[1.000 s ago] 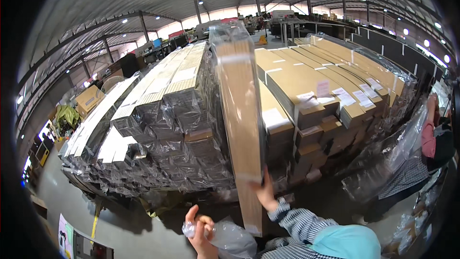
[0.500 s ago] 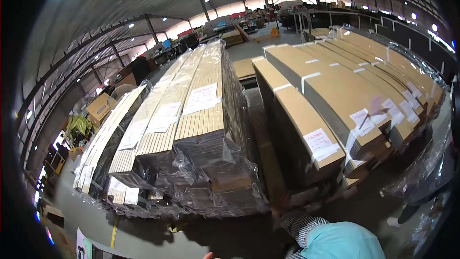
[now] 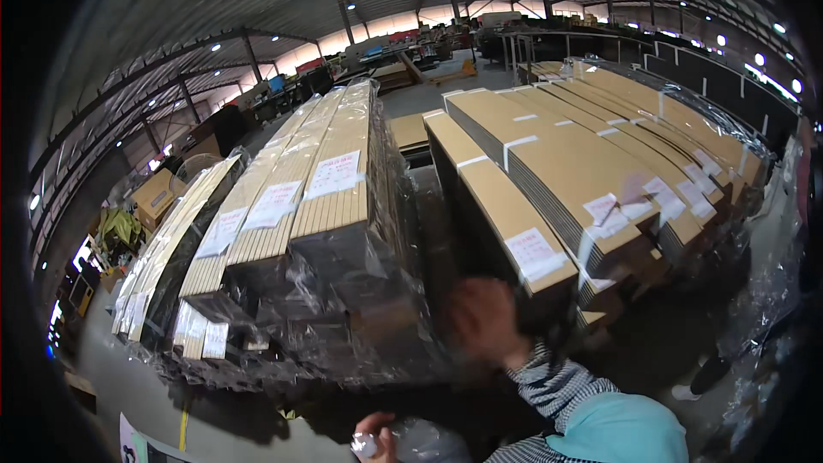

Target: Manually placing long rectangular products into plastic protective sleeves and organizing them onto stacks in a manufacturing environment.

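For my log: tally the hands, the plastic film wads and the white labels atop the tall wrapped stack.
Hands: 2, left hand, right hand
Plastic film wad: 1
White labels: 3
Total: 6

a warehouse hall: arched metal roof (image 3: 257, 0) with ceiling lamps above tall stacks of flat cardboard cartons (image 3: 549, 163), plastic-wrapped bundles (image 3: 326, 231) just left of them, bare concrete floor (image 3: 129, 386) below.

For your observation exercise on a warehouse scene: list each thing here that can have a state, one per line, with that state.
Left hand: closed on a crumpled wad of clear plastic film.
Right hand: raised, motion-blurred, grip unclear.
Left stack of long flat cardboard cartons: wrapped in clear film.
Right stack of long tan cartons: strapped with white bands, film loose at far side.
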{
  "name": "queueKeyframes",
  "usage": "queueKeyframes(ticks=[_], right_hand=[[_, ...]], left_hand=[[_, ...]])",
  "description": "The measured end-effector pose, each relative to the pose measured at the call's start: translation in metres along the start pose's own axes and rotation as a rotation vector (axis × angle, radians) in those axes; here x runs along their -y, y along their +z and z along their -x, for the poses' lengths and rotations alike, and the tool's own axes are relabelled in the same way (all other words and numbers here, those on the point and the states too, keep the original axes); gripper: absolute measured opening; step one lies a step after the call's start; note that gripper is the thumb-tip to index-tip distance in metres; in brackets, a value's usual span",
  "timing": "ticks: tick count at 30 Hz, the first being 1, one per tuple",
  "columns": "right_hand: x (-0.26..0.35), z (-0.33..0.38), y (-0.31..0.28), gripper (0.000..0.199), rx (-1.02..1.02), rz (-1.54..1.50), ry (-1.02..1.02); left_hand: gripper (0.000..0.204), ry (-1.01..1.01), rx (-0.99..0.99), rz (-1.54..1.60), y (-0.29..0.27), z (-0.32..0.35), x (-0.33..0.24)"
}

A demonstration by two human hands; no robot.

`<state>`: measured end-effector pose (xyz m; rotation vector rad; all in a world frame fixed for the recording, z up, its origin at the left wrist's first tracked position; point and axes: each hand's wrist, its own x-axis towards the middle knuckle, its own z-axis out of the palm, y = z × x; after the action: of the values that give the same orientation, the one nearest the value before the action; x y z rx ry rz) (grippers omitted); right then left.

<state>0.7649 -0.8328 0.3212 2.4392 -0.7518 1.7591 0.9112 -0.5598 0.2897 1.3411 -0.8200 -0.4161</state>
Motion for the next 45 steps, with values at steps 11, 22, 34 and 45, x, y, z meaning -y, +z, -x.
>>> queueKeyframes(ticks=[11,22,34,45], right_hand=[[-0.07,0.006,-0.063,0.058,0.371,0.516,0.504],[0.122,0.087,-0.244,0.047,0.407,-0.519,0.316],[0.136,0.103,-0.319,0.021,0.076,-0.233,-0.04],[0.081,0.132,-0.338,0.04,0.47,-1.847,0.793]], left_hand=[[0.031,0.086,-0.007,0.306,0.013,0.09,-0.069],[0.034,0.068,0.055,0.744,0.047,0.11,-0.117],[0.026,-0.019,0.271,0.451,0.116,0.173,-0.089],[0.028,-0.294,0.731,0.671,0.161,0.174,-0.083]])
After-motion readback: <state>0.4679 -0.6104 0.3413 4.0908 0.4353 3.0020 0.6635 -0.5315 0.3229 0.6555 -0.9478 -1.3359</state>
